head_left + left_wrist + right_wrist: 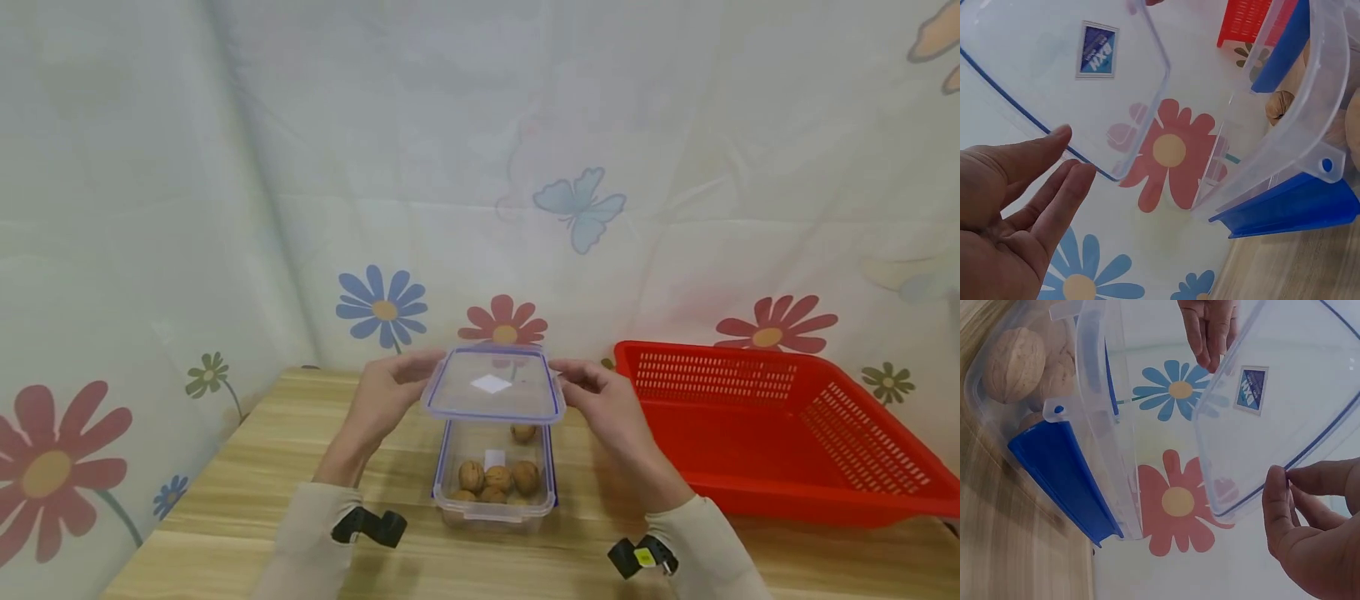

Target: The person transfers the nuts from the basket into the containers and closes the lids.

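Observation:
A clear lid (480,396) with a blue seal line and a small label is held up over the back part of a clear plastic container (495,508). My left hand (386,396) pinches the lid's left edge between thumb and fingers. On the opposite edge, my right hand (607,408) pinches it the same way. Several walnuts (498,477) lie inside the container, most toward its front and one walnut (523,432) farther back. Blue side clips hang down from the container, one clip (1291,206) showing in the left wrist view and another clip (1063,478) in the right.
A large red plastic basket (750,442) with slotted walls stands to the right of my right forearm. The wooden table (247,492) meets a white curtain (420,208) printed with flowers and a butterfly at the back. Dark wrist cameras (371,527) sit on both sleeves.

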`<state>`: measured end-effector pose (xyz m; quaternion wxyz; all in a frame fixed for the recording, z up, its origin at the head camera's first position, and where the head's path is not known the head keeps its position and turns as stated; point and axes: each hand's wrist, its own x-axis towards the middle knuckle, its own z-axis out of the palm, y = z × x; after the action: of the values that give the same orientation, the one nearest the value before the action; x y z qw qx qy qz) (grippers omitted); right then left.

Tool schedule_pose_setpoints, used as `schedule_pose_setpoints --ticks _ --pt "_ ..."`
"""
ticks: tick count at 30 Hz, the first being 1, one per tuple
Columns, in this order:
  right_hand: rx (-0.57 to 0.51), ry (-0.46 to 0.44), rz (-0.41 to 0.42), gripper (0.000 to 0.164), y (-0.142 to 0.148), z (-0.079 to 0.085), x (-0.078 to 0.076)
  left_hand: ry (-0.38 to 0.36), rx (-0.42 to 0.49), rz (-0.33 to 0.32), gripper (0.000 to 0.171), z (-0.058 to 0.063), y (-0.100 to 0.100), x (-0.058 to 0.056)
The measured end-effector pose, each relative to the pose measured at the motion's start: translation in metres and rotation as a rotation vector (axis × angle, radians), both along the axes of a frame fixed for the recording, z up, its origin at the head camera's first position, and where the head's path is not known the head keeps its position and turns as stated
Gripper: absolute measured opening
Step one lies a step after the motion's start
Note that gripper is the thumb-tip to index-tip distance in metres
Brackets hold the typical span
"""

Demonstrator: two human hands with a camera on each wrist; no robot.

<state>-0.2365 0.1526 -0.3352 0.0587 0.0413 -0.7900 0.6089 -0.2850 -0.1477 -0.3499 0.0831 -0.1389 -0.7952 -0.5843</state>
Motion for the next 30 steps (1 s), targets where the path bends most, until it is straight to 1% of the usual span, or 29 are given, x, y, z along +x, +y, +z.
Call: schedule_pose_setpoints --ticks 2,4,5,9,11,13,16,18,21,24,30 --pt "0.003 0.021 0.012 0.034 0.002 0.0 0.0 0.009 -0.02 0.017 0.037 0.001 0.001 0.001" --pt "0.0 0.036 0.02 0.034 0.003 0.0 0.001 0.011 -0.017 0.024 0.036 0.001 0.003 0.001" --pt "-0.001 0.037 0.022 0.033 0.004 0.001 0.001 0.012 -0.015 0.024 0.033 0.002 0.004 0.002" --pt "0.002 0.042 0.011 0.03 0.005 0.001 0.001 -0.008 0.039 0.02 0.027 0.002 0.006 0.004" --pt "0.009 0.046 0.008 0.03 0.006 0.002 0.001 -0.022 0.061 0.027 0.028 0.003 0.007 0.005" --pt "0.008 0.049 0.005 0.031 0.006 0.002 0.0 -0.029 0.07 0.046 0.034 0.004 0.008 0.006" --pt "0.011 0.048 0.001 0.032 0.006 0.003 -0.001 -0.014 0.044 0.08 0.038 0.005 0.009 0.007" --pt "0.019 0.05 -0.007 0.033 0.006 0.002 -0.001 0.007 0.011 0.1 0.04 0.005 0.009 0.007" --pt "0.033 0.053 -0.021 0.034 0.006 0.001 -0.002 0.035 -0.019 0.115 0.043 0.005 0.008 0.008" --pt "0.043 0.057 -0.035 0.034 0.006 -0.001 -0.003 0.044 -0.006 0.103 0.042 0.006 0.008 0.009" --pt "0.056 0.079 -0.052 0.037 0.005 -0.003 -0.004 0.046 0.055 0.041 0.038 0.01 0.007 0.011"
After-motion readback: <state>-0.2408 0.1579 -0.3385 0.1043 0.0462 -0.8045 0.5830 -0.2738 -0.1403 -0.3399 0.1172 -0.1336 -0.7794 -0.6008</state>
